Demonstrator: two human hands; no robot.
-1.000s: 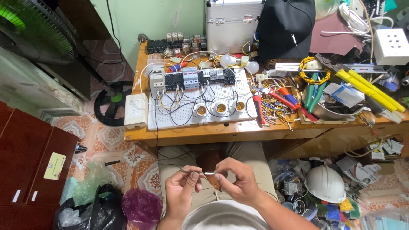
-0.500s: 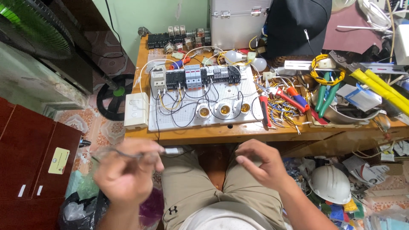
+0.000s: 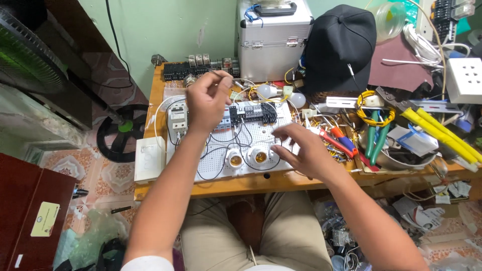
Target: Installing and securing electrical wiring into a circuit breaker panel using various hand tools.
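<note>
Wiring at white perforated board [image 3: 236,145]: left hand [image 3: 207,100] pinches thin wire [image 3: 221,75], right hand [image 3: 304,150] spread wide, empty.
Best steady board with right, guide wire end squarely into breaker row [image 3: 248,114].

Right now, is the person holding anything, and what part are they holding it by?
The left hand pinches a thin grey wire near one end, raised over the white perforated wiring board. The right hand holds nothing; its fingers spread over the board.

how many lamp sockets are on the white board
2 in plain view: one lamp socket at the front edge of the white board, a second socket just to its right. The right hand covers the board beside them, so another may be hidden.
</note>
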